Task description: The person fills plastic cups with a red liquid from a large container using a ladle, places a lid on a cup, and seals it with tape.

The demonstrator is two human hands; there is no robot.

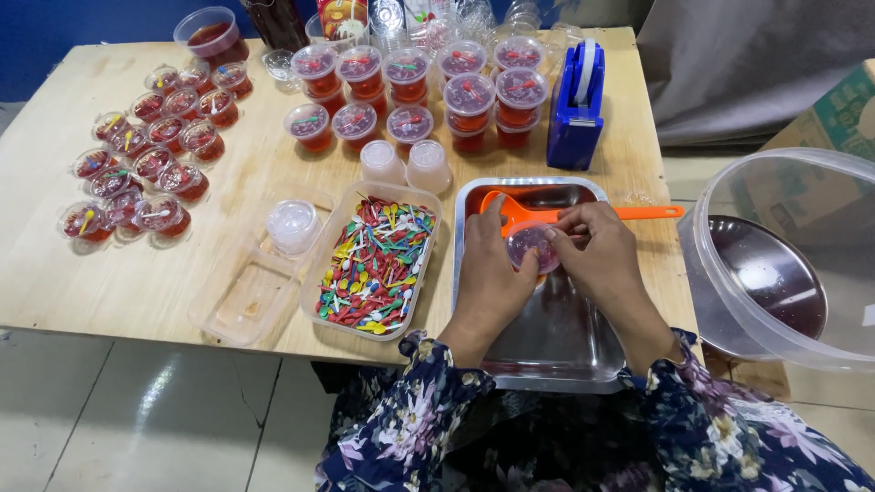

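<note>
At the far edge of your tabletop (109, 282), a red and yellow printed carton (344, 15) stands upright among clear bottles. To your right, off the tabletop, a brown cardboard box (825, 123) with green printing sits behind a clear bucket (802, 182).

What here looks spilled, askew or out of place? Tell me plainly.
Nothing looks spilled or damaged. The left hand and right hand hold a small clear cup over the metal tray. One oddity: two cups sit upside down beside the box of coloured spoons, unlike the filled, lidded cups behind.
</note>
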